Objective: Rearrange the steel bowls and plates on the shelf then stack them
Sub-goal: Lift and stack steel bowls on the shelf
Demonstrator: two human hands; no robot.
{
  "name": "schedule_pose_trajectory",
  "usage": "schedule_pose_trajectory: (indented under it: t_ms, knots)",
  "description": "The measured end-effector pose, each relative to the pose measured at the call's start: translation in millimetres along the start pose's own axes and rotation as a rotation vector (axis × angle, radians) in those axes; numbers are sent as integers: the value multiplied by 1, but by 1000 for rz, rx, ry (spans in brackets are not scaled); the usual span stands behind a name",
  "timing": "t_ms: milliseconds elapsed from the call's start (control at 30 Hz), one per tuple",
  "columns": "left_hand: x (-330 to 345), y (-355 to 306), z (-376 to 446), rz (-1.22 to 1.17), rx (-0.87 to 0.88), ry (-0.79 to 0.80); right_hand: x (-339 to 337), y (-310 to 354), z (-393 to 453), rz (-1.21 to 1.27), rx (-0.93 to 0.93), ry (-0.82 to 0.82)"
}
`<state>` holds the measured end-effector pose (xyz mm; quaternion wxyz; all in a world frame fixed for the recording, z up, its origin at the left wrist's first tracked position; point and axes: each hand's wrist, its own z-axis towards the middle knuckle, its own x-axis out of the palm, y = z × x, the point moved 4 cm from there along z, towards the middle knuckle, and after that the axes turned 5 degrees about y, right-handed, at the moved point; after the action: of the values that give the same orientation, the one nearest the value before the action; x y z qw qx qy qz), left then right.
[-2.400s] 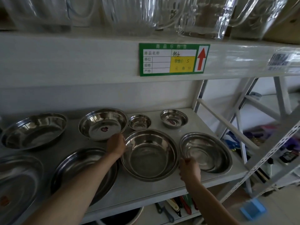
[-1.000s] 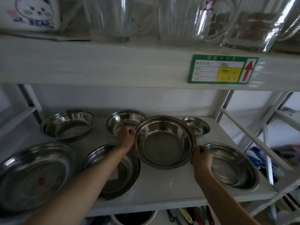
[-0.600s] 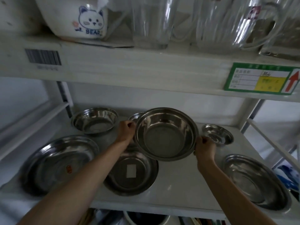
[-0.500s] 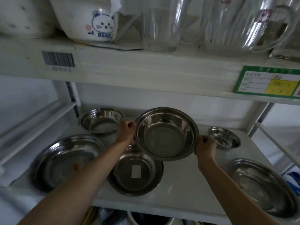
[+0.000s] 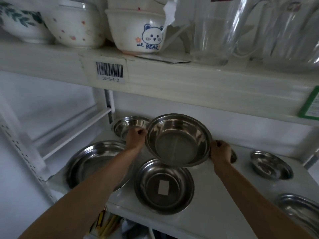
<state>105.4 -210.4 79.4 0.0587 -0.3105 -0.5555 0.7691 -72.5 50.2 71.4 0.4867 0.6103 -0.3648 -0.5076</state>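
I hold a large steel bowl (image 5: 178,140) in the air, tilted toward me, above the white shelf (image 5: 215,190). My left hand (image 5: 135,138) grips its left rim and my right hand (image 5: 220,151) grips its right rim. Just below it a steel plate with a white sticker (image 5: 164,186) lies on the shelf. A wide steel plate (image 5: 89,161) lies at the left, partly under my left forearm. A steel bowl (image 5: 128,125) stands at the back left, behind my left hand. A small steel bowl (image 5: 271,164) sits at the right, and another plate (image 5: 298,211) shows at the lower right edge.
The upper shelf (image 5: 172,75) hangs low over the bowls, carrying ceramic bowls (image 5: 136,30) and glass jugs (image 5: 214,30). A white upright post (image 5: 108,102) stands at the back left. Tools lie on the shelf below (image 5: 107,223).
The large bowl has been lifted off the shelf in both hands and carried leftward over the sticker plate. My view has swung left and closer.
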Motion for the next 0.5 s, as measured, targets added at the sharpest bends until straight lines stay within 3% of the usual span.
schedule_pose_trajectory:
  t_ms: [367, 500]
  knots:
    - [25, -20, 40, -169, -175, 25, 5, 23, 74, -85, 19, 28]
    - [45, -16, 61, -280, -242, 102, 7, 0, 140, -126, 13, 22]
